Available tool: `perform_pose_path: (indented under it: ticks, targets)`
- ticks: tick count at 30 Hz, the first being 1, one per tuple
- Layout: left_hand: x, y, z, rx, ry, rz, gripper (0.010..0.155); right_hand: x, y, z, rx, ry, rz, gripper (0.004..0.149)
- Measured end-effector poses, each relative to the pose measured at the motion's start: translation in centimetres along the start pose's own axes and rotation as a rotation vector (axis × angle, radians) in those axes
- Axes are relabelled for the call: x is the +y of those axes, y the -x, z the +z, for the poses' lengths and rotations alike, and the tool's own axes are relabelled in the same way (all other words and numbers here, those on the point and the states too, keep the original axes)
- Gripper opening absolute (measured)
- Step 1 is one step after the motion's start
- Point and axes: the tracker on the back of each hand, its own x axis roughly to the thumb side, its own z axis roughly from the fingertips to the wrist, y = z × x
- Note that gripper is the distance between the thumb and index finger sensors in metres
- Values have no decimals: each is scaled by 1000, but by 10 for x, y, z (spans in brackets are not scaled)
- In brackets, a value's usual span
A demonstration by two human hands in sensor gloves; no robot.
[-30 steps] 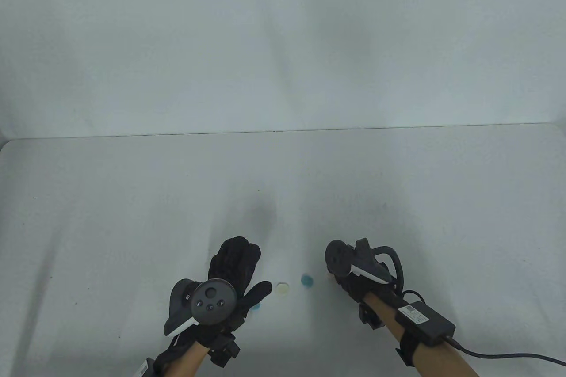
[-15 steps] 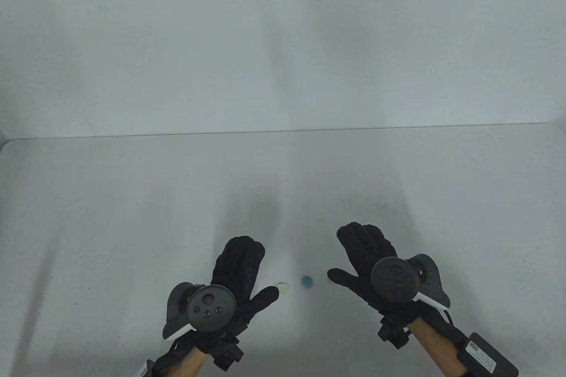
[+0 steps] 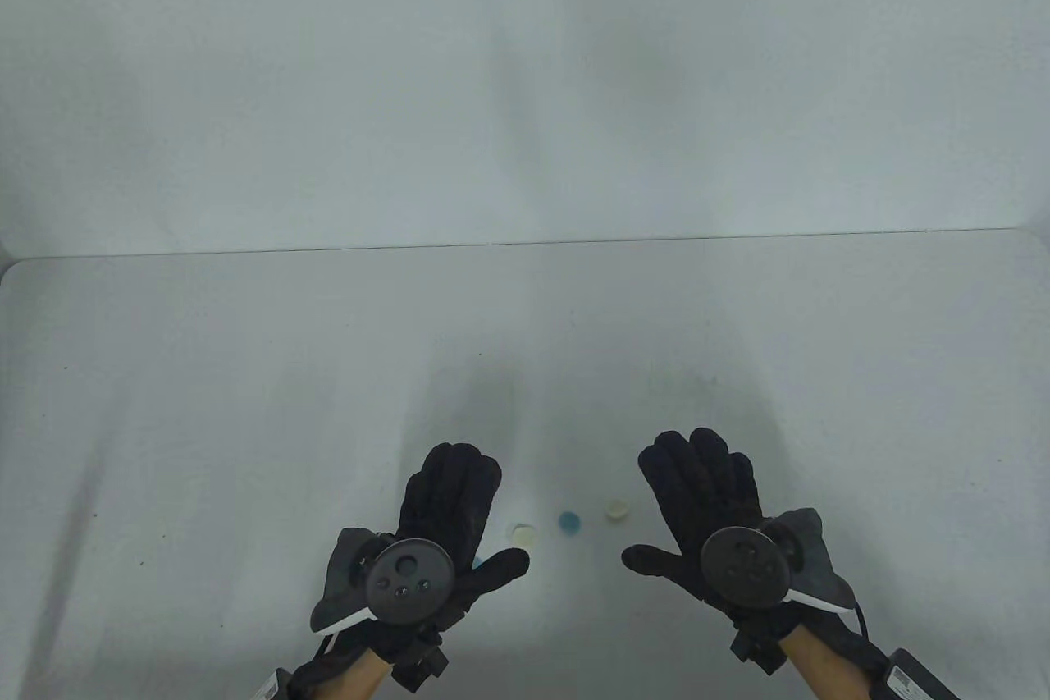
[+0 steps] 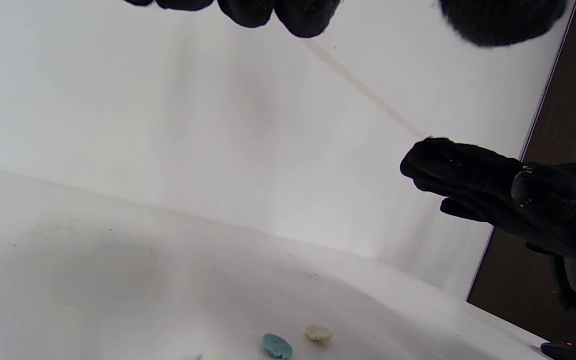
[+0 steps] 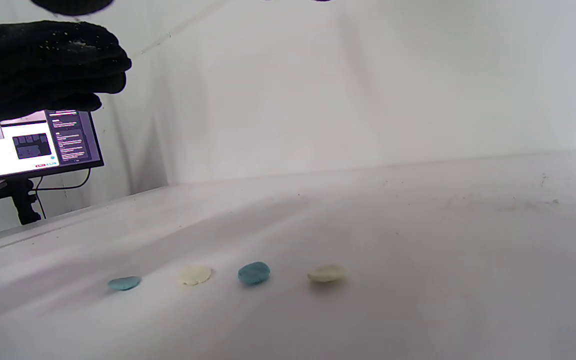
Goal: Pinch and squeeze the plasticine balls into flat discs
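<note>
Presently the left hand [image 3: 447, 519] and right hand [image 3: 705, 499] hover flat, fingers straight and holding nothing, flanking four plasticine discs [image 5: 253, 273] lying in a row at lower centre of the table [image 3: 205, 404]. Risk, as judged: a lowering palm could smear them, being soft. The monitor [image 5: 38, 142] at left shows writing too small to read.

4 discs [image 5: 253, 273] lie in a row on the table [image 3: 246, 372], between the hands [image 3: 449, 491]

We see only a sliver of the leftmost blue disc [image 3: 477, 561] beside the left hand [image 3: 447, 511]; monitor [image 5: 38, 145] text is unreadably small.
</note>
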Motion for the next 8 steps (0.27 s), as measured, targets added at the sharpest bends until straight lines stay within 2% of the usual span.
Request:
perform_pose_path:
  ticks: [8]
  targets:
    - [1,2,0,19,-3,8,92,-1,2,0,3,11,-23,93]
